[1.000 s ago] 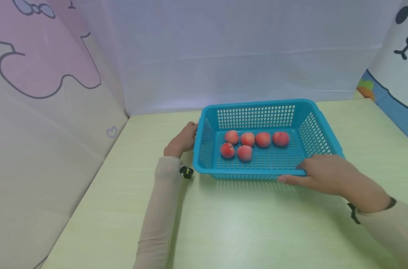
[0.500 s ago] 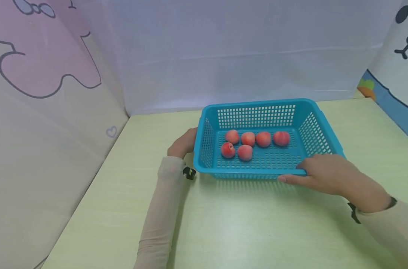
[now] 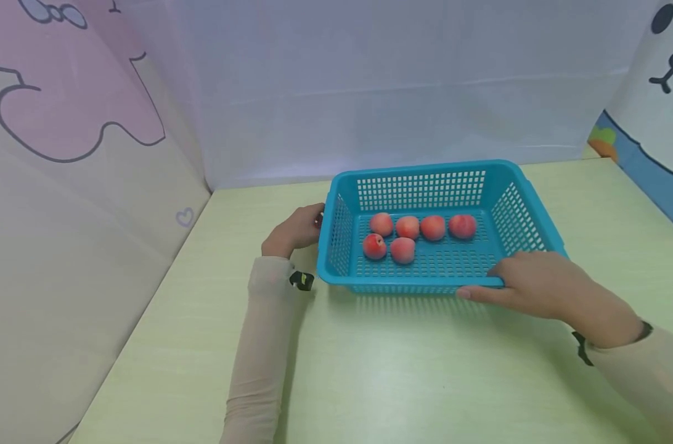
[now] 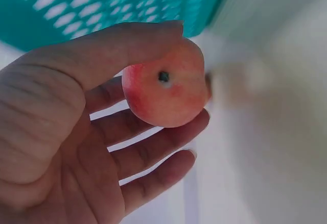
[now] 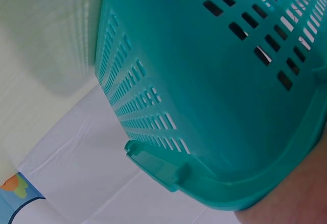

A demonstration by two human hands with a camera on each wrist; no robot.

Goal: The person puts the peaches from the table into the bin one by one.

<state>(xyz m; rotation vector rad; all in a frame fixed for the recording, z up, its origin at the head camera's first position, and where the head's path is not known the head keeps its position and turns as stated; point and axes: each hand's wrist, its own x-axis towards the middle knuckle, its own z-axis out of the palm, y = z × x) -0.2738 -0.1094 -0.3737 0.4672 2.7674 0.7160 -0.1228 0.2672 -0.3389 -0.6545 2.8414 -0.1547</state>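
Thumb and fingers of my left hand (image 3: 295,229) pinch a peach (image 4: 166,86), red and orange with a dark stem hollow, just outside the left wall of a blue plastic basket (image 3: 420,282). In the head view this peach is mostly hidden by the hand and the basket. My right hand (image 3: 550,287) grips the basket's near right corner, thumb along the outside of the rim and fingers over it. Several peaches (image 3: 403,250) lie on the basket floor, toward its left and middle. The right wrist view shows the slotted basket wall (image 5: 204,81) close up.
The basket stands on a pale green-yellow table (image 3: 381,370), near its back edge. A white sheet (image 3: 392,92) hangs behind, and printed cloths with cartoon figures (image 3: 65,111) flank the table at left and right.
My left hand shifts slightly right toward the basket wall, then back left to stand a little apart from it. The right hand, basket and peaches inside stay put.
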